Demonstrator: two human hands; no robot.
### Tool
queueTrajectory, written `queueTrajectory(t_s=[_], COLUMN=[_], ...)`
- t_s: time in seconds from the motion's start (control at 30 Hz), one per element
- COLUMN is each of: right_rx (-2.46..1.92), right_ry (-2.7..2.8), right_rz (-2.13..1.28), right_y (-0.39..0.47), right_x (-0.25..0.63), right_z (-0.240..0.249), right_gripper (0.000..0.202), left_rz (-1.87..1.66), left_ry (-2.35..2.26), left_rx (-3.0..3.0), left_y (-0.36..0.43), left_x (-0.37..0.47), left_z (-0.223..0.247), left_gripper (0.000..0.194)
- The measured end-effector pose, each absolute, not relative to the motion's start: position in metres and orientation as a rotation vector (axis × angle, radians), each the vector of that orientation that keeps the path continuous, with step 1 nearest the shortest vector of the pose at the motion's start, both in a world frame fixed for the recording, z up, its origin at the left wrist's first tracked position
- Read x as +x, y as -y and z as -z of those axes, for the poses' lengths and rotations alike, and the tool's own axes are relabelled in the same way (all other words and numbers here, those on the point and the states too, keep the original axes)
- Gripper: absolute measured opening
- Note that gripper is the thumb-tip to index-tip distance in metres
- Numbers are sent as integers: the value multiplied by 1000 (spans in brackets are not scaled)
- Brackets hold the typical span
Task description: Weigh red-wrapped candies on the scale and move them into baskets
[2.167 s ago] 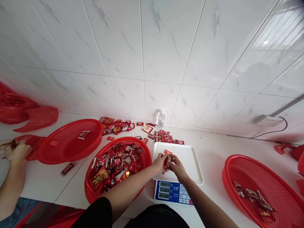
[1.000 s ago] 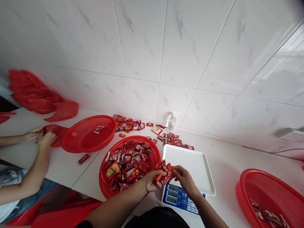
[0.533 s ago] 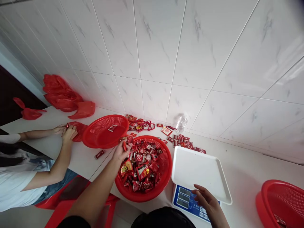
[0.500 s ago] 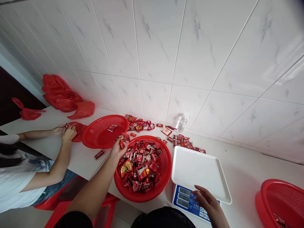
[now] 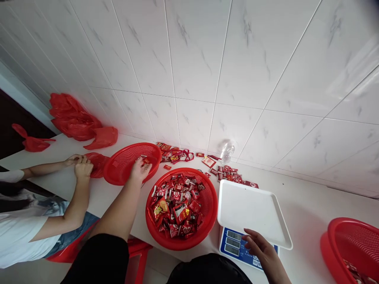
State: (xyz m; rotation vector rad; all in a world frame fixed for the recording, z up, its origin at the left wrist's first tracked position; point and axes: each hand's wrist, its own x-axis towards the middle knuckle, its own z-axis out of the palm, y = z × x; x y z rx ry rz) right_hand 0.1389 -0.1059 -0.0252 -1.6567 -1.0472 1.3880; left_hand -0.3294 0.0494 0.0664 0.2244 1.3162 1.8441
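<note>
My left hand (image 5: 140, 170) reaches into the red mesh basket (image 5: 114, 167) at the left, fingers apart and open. Small red snack packets (image 5: 146, 159) show just beyond its fingertips; whether any still touches them is hard to see. Closer to me stands a round red basket (image 5: 211, 215) heaped with wrapped snack packets (image 5: 177, 207) in red, white and gold. Over the blue keypad of the digital scale (image 5: 232, 242) hovers my right hand (image 5: 260, 248), open, with loosely curved fingers and nothing in them. The scale's white tray (image 5: 251, 209) carries nothing.
Against the tiled wall lie loose red packets (image 5: 229, 174) and a clear plastic bottle (image 5: 227, 152). Another red basket (image 5: 334, 240) with packets stands at right. At left, a co-worker's hands (image 5: 83, 165) work at a red plastic bag (image 5: 99, 165); more red bags (image 5: 74, 118) lie behind.
My left hand has moved left from above the heaped basket into the left basket, and the packets it held now appear beyond its fingers. My right hand stays over the scale.
</note>
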Motion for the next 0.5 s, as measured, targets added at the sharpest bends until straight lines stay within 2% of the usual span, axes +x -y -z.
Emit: queueTrajectory(t_s=[0.07,0.23,0.4,0.5], right_rx=[-1658,-1643,-1590,-1531], right_ry=[1056,1081,1104,1142], right_rz=[-1393,-1428,-1513,-1600], right_y=[105,102,101,100], right_x=[137,129,129,133], right_z=[27,24,15,10], right_gripper=[57,54,52,49], left_rz=[-1713,-805,-508,-299], left_ry=[-1316,-1407,-1485,-1578], left_rx=[261,905,1545,1759], left_y=[-43,-9,18,25], left_x=[-308,-235,-179,-162], left_z=[-48,13,60,74], left_gripper=[31,31,34,48])
